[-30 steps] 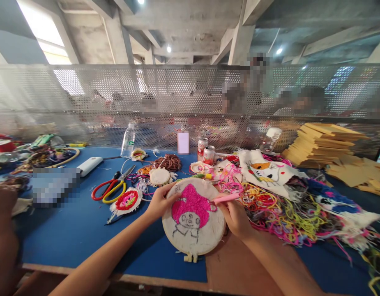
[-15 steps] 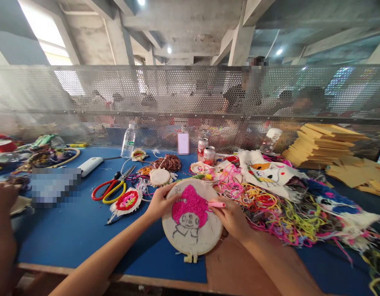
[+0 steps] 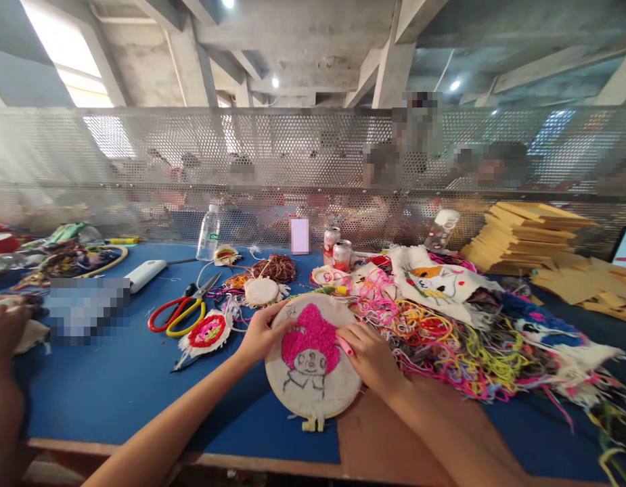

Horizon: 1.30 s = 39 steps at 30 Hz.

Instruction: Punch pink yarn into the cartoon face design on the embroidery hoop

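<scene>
A round embroidery hoop (image 3: 313, 396) with white cloth lies tilted near the table's front edge. It carries a fluffy pink tufted patch above a drawn character face. My left hand (image 3: 262, 333) grips the hoop's left rim, fingers curled round it. My right hand (image 3: 366, 355) rests on the hoop's right side, closed on a pink punch needle (image 3: 345, 346) whose tip is pressed into the cloth beside the pink patch.
A big tangle of coloured yarn (image 3: 455, 345) spreads to the right. Red and yellow scissors (image 3: 178, 312), small finished pieces, two cans (image 3: 338, 250), a water bottle (image 3: 210, 232) and stacked yellow boards (image 3: 530, 237) lie on the blue table (image 3: 114, 379). Another person's arm (image 3: 3, 379) is at far left. A perforated metal screen stands behind.
My right hand has moved left and down over the hoop, bringing the pink needle from above the rim onto the cloth. The left hand keeps its grip.
</scene>
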Motion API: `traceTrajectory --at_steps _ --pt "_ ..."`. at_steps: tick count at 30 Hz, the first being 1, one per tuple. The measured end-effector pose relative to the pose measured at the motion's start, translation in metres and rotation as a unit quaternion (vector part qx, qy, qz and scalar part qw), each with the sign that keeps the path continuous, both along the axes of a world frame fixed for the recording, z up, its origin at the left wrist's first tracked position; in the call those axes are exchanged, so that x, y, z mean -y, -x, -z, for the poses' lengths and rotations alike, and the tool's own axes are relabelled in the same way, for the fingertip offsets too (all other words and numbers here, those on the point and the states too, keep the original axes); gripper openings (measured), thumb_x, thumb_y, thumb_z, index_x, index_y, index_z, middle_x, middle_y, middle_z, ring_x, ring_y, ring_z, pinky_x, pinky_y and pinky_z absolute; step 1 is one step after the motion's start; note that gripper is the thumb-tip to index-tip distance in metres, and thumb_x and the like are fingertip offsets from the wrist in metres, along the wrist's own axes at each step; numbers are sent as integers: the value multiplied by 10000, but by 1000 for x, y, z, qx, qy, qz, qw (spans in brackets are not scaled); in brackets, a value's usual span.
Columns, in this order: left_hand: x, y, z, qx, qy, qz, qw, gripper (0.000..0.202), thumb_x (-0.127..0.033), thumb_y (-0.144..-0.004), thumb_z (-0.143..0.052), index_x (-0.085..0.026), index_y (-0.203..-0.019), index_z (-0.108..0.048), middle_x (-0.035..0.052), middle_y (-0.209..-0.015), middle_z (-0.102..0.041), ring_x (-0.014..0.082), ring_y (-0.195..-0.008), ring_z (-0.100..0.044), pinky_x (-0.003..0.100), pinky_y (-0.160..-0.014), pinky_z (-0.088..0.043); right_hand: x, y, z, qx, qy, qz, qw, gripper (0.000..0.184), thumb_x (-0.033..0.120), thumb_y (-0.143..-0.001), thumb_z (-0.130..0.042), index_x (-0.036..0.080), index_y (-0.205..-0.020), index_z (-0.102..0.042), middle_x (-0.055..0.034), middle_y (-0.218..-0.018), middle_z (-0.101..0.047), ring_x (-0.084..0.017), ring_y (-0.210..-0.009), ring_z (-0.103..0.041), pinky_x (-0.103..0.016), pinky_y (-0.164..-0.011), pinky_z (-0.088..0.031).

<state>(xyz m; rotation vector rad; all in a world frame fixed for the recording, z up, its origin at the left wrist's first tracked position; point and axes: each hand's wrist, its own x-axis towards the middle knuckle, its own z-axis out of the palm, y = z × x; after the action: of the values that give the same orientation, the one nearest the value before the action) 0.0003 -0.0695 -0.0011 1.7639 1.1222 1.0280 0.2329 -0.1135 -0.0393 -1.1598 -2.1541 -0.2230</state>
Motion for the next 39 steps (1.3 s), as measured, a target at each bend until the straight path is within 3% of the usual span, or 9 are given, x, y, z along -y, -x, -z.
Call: traceTrajectory --at_steps 11,22,29,39 --pt "-1 0 0 -14 -22 -1 1000 478 -400 -730 -618 -123 -1119 -620 31 -974 -684 229 -889 -599 266 -774 -478 -2 -9 -3 -42 -15 -29 999 105 164 -888 -468 204 -899 -564 -45 -845 -650 -202 -803 -598 -343 -721 -467" --pt "-5 1 6 -21 -21 -5 1000 489 -414 -723 -611 -123 -1116 -622 41 -954 -682 236 -878 -596 281 -768 -481 -2 -14 -2 -94 -49 -36 994 150 257 -925 -411 205 -907 -550 -62 -841 -676 -193 -741 -636 -329 -669 -502" --pt "-5 0 2 -2 14 9 1000 512 -413 -712 -615 -129 -1138 -610 38 -988 -675 246 -907 -591 302 -786 -482 0 -15 -7 -90 -48 -39 994 127 230 -914 -428 205 -901 -552 -59 -855 -673 -192 -757 -628 -324 -680 -493" --pt "-6 -2 -1 87 126 48 987 521 -507 -760 -564 -102 -1078 -640 67 -845 -684 187 -748 -601 235 -612 -456 4 -12 -8 -79 -1 -84 993 56 190 -869 -500 219 -877 -547 -29 -827 -661 -173 -734 -604 -305 -676 -463"
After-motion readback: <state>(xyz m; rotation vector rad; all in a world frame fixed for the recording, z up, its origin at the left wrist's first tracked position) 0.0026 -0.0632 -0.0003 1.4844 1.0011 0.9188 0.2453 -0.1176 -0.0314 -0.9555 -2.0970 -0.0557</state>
